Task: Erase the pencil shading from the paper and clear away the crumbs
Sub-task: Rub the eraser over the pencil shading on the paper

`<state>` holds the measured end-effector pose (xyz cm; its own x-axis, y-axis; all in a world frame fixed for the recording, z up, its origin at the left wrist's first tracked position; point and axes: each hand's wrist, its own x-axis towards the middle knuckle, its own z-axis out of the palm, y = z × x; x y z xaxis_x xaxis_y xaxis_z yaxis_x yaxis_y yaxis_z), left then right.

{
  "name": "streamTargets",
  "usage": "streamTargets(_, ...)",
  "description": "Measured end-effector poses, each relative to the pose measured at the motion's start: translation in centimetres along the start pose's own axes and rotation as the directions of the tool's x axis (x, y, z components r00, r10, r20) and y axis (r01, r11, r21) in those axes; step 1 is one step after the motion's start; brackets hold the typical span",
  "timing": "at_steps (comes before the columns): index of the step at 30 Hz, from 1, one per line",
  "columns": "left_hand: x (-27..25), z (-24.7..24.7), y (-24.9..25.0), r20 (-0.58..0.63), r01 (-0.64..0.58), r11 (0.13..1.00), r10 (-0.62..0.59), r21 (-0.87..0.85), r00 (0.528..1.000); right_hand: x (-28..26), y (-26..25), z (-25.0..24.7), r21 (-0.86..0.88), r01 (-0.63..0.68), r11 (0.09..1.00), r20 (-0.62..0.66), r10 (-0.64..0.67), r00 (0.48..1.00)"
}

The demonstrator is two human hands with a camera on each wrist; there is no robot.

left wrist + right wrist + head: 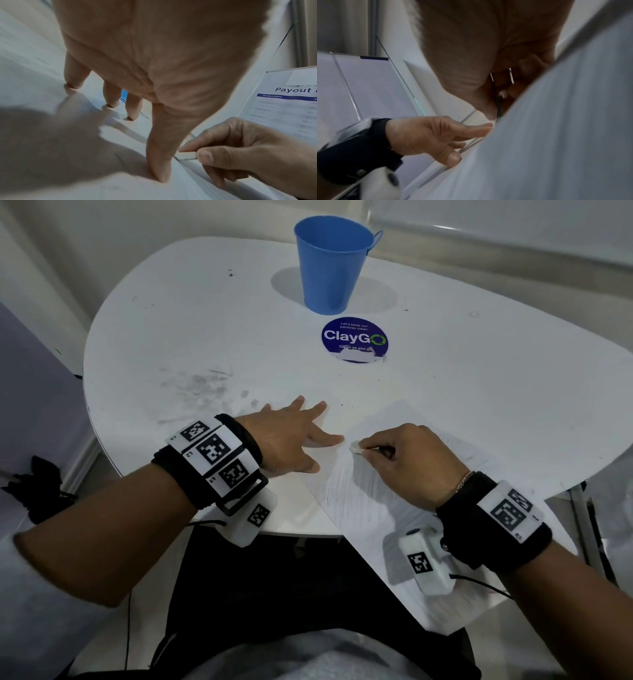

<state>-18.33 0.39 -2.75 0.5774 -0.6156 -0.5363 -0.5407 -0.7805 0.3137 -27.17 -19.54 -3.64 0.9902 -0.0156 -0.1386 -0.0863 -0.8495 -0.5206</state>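
A white sheet of paper [370, 491] with grey pencil shading lies at the table's front edge and hangs over it toward me. My right hand [407, 460] pinches a small white eraser [356, 447] whose tip rests on the paper's upper left part. The left wrist view shows the eraser [187, 154] between thumb and forefinger of the right hand [248, 152]. My left hand [294, 436] lies flat with straight spread fingers [159, 155], its index finger and thumb on the paper's left edge, just left of the eraser. In the right wrist view the paper [556, 135] fills the right side.
A blue metal bucket [334, 265] stands at the back of the round white table [171, 337], with a round blue ClayGo sticker [354, 338] in front of it. Grey smudges [205, 385] mark the tabletop left of my hand. A printed sign [288, 105] stands at the right.
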Motion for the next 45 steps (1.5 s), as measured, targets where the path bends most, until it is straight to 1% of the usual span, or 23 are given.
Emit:
streamTargets(5, 0.5, -0.1, -0.3, -0.045, 0.005, 0.999, -0.006, -0.038, 0.999, 0.2, 0.0, -1.1, -0.104, 0.019, 0.994, 0.058, -0.013, 0.998)
streamTargets(8, 0.8, -0.1, -0.5, -0.076, 0.012, 0.999, -0.015, -0.051, 0.997, 0.3, -0.1, -1.1, -0.191, 0.026, 0.981, 0.033, -0.021, 0.999)
streamTargets(10, 0.9, -0.1, -0.6, -0.089, 0.015, 0.998, -0.021, -0.064, 0.996, 0.5, -0.3, -1.1, -0.213, 0.021, 0.977, 0.024, -0.016, 1.0)
streamTargets(12, 0.8, -0.1, -0.7, -0.119, 0.028, 0.995, -0.039, -0.1, 0.992, 0.9, -0.5, -1.1, -0.215, 0.014, 0.977, 0.018, -0.011, 1.0)
streamTargets(14, 0.7, 0.0, -0.7, -0.18, 0.05, 0.992, -0.071, -0.119, 0.981, 1.5, -0.7, -1.0, -0.204, -0.008, 0.979, -0.005, 0.007, 1.0)
streamTargets(16, 0.5, 0.2, -0.6, -0.232, 0.083, 0.993, -0.101, -0.086, 0.968, 1.9, -0.9, -0.7, -0.166, -0.056, 0.984, -0.049, 0.048, 0.998)
streamTargets(17, 0.5, 0.4, -0.5, -0.238, 0.104, 0.993, -0.115, -0.056, 0.964, 1.9, -1.0, -0.6, -0.15, -0.074, 0.986, -0.07, 0.064, 0.995)
streamTargets(19, 0.4, 0.6, -0.3, -0.209, 0.152, 0.988, -0.147, 0.011, 0.967, 1.7, -1.2, -0.3, -0.139, -0.081, 0.987, -0.085, 0.07, 0.994)
streamTargets(21, 0.5, 0.4, -0.3, -0.171, 0.183, 0.981, -0.17, 0.064, 0.97, 1.3, -1.4, -0.1, -0.136, -0.054, 0.989, -0.074, 0.045, 0.996)
streamTargets(24, 0.7, -0.1, -0.6, -0.151, 0.199, 0.977, -0.186, 0.079, 0.971, 1.1, -1.2, -0.4, -0.119, -0.017, 0.993, -0.1, 0.005, 0.995)
streamTargets(27, 1.1, -0.1, -1.1, -0.187, 0.219, 0.974, -0.205, 0.054, 0.961, 1.2, -0.5, -0.9, -0.129, -0.043, 0.991, -0.118, 0.027, 0.993)
streamTargets(30, 1.4, 0.0, -1.6, -0.27, 0.26, 0.965, -0.248, 0.011, 0.93, 1.0, -0.2, -0.8, -0.093, -0.048, 0.994, -0.11, 0.038, 0.993)
streamTargets(33, 0.9, -0.1, -1.3, -0.34, 0.233, 0.971, -0.236, -0.051, 0.91, 1.1, -0.5, -0.5, -0.107, -0.061, 0.992, -0.149, 0.045, 0.988)
streamTargets(34, 0.8, -0.1, -1.2, -0.336, 0.222, 0.974, -0.227, -0.054, 0.914, 1.0, -0.6, -0.4, -0.112, -0.065, 0.992, -0.162, 0.046, 0.986)
streamTargets(36, 0.5, -0.2, -0.8, -0.275, 0.222, 0.975, -0.215, -0.005, 0.937, 0.6, -0.7, 0.1, -0.175, -0.056, 0.983, -0.158, 0.028, 0.987)
streamTargets(38, 0.5, -0.2, -0.7, -0.193, 0.222, 0.973, -0.206, 0.065, 0.959, -0.3, -1.0, 0.5, -0.274, -0.038, 0.961, -0.103, 0.01, 0.995)
streamTargets(39, 0.4, -0.3, -0.7, -0.164, 0.216, 0.973, -0.201, 0.078, 0.966, -0.7, -1.2, 0.4, -0.284, -0.029, 0.958, -0.067, 0.01, 0.998)
streamTargets(41, 0.4, -0.4, -0.8, -0.138, 0.202, 0.976, -0.19, 0.079, 0.972, -0.7, -1.6, -0.3, -0.193, -0.019, 0.981, -0.035, 0.012, 0.999)
streamTargets(43, 0.3, -0.3, -0.6, -0.129, 0.188, 0.979, -0.177, 0.076, 0.976, 0.4, -1.7, -1.0, -0.12, -0.011, 0.993, -0.075, 0.002, 0.997)
streamTargets(45, 0.3, -0.2, -0.4, -0.122, 0.186, 0.98, -0.177, 0.065, 0.977, 1.9, -1.6, -1.3, -0.095, -0.015, 0.995, -0.098, 0.006, 0.995)
